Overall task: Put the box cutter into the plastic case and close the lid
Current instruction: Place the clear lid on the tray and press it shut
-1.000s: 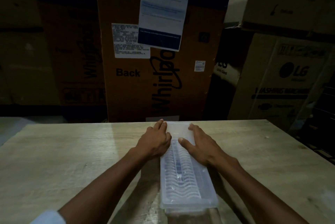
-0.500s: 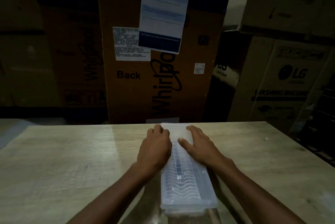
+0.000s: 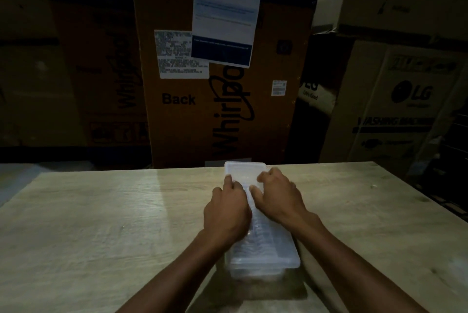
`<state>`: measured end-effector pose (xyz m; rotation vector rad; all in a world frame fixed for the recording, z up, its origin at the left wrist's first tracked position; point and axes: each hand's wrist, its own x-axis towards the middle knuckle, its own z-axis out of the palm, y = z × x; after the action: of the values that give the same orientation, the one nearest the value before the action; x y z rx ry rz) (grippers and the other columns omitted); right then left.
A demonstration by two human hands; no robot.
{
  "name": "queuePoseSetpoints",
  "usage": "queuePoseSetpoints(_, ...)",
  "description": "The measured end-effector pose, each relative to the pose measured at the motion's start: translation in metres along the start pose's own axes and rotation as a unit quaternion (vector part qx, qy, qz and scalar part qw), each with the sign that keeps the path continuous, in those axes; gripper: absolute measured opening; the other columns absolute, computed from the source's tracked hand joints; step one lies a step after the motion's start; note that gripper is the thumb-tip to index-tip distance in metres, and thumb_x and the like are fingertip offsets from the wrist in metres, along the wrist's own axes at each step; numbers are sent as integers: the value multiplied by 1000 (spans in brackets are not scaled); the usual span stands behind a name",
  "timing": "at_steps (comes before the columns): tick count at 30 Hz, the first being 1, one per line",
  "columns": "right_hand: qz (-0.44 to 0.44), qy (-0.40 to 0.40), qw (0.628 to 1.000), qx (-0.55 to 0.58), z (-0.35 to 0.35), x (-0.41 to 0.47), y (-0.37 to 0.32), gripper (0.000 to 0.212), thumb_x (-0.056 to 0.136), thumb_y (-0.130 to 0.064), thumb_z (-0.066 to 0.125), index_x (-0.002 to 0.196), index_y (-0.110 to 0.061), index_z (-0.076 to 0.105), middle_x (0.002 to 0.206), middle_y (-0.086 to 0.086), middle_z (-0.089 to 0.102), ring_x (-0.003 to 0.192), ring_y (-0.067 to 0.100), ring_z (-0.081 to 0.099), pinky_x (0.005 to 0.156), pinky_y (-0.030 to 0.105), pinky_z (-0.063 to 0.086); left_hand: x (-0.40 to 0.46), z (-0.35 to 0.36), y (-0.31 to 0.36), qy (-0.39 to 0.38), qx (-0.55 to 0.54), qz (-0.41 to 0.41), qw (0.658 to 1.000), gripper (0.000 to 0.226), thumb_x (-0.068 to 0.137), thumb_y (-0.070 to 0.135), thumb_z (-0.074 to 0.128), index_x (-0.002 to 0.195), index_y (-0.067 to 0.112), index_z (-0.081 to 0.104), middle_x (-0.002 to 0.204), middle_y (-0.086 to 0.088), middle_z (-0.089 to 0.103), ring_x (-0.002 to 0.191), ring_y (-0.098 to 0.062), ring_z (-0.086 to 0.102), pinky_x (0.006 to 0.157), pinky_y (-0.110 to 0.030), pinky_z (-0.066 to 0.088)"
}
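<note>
Head view: both hands [image 3: 228, 214] atop plastic case [image 3: 263, 244].

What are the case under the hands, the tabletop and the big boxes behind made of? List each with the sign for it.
Plastic case: translucent, slightly glossy plastic; light passes through and the lid is moulded with ribs.
Table: pale wood or wood-look laminate, matte with a soft sheen; grain streaks show, though which of the two is unclear.
Boxes: brown corrugated cardboard, matte, with printed logos and paper labels stuck on.

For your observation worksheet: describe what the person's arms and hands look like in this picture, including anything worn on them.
Both forearms are bare to the bottom edge of the picture. The left hand and right hand are bare too: no gloves, rings, watch or bands visible. No sleeve shows in this dim view.
</note>
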<state>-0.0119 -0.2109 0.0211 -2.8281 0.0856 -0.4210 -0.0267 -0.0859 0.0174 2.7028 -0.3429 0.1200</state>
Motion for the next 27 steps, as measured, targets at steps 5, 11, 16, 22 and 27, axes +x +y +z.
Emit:
queuePoseSetpoints(5,2,-85,996,4,2,-32,-3,59,102,-48,33,153,-19,26,166,4,17,153,25,15,121,47,21,7,5,-2,4,16,-6,1000,65,94,31,57,148,6,30,164,-14,18,134,-37,42,103,-45,47)
queuePoseSetpoints(11,-68,19,997,-25,-3,-56,-3,43,95,-38,41,126,-19,63,138,5,62,130,23,54,109,45,38,8,3,-4,-3,49,-4,999,66,91,30,60,146,7,32,164,-12,20,134,-37,40,104,-49,43)
queuePoseSetpoints(16,-65,53,996,-25,-7,-53,-6,36,89,-33,41,110,-21,68,114,0,71,104,19,64,95,39,49,-6,-3,0,101,8,19,995,30,96,31,46,117,14,59,127,-7,64,115,-24,51,96,-37,47)
queuePoseSetpoints(22,-63,43,997,-21,-8,-51,-3,34,91,-23,50,122,-26,62,128,-5,64,118,18,56,97,38,40,-37,5,11,29,115,79,990,50,96,36,44,137,8,47,147,-15,51,136,-31,47,113,-43,36)
queuePoseSetpoints(27,-69,38,996,-31,-13,-37,-1,28,95,-23,50,120,-24,62,126,-3,65,114,19,57,93,37,33,-46,9,12,50,80,65,993,70,86,47,15,127,9,58,135,-15,63,129,-31,57,107,-51,42)
